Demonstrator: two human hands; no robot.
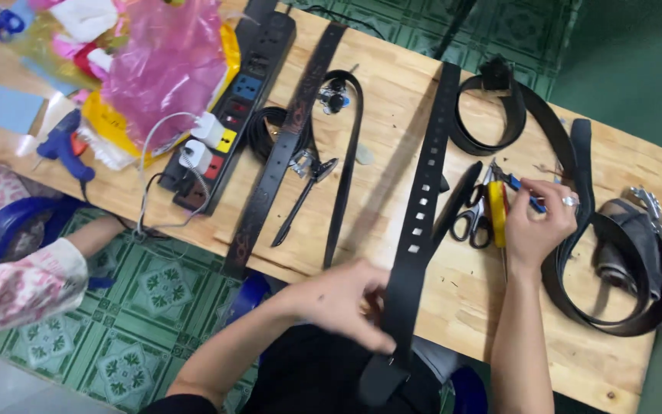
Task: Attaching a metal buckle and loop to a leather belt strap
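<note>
Black belt point(421, 192): laid lengthwise away from the person, near end pinched by the left hand point(346, 295); blue-handled tool point(526, 195) gripped in the right hand point(538, 222), beside scissors point(473, 218)

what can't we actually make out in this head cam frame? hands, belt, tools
Head view, unclear items:
- Black belt: its near end drops past the table edge; the left hand covers part of it.
- Right hand: fingers close around a blue-handled tool; its tip is hidden and small.
- Tools beside the scissors: overlapping, types unclear.
- Pink plastic bag: contents blurred, cut by the top edge.
</note>
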